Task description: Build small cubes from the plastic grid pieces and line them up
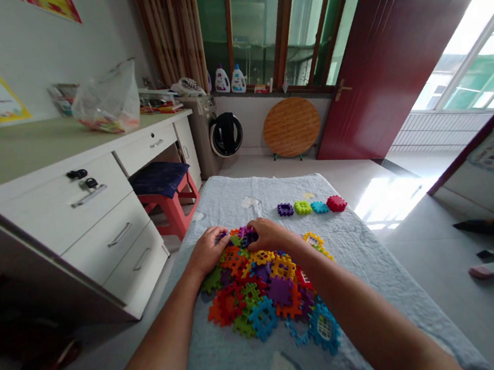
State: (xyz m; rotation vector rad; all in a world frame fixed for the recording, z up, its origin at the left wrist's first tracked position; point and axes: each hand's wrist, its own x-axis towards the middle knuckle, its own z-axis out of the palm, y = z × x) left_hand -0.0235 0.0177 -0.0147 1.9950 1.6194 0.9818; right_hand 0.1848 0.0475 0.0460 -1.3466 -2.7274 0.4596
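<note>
A heap of colourful interlocking plastic tiles [266,295] lies on a light blue cloth [365,254] spread over a low surface. My left hand [209,252] rests on the far left edge of the heap, fingers curled down onto the tiles. My right hand [268,235] is beside it on the far edge, fingers closed around a purple tile [247,234]. Further away stands a row of small stacks: purple [285,209], green [303,207], blue [319,207] and red [336,203].
A white desk with drawers [96,211] runs along the left, with a red stool [168,201] under it and a plastic bag [109,103] on top. A round wooden tabletop [291,126] leans on the far wall beside a dark red door [393,50].
</note>
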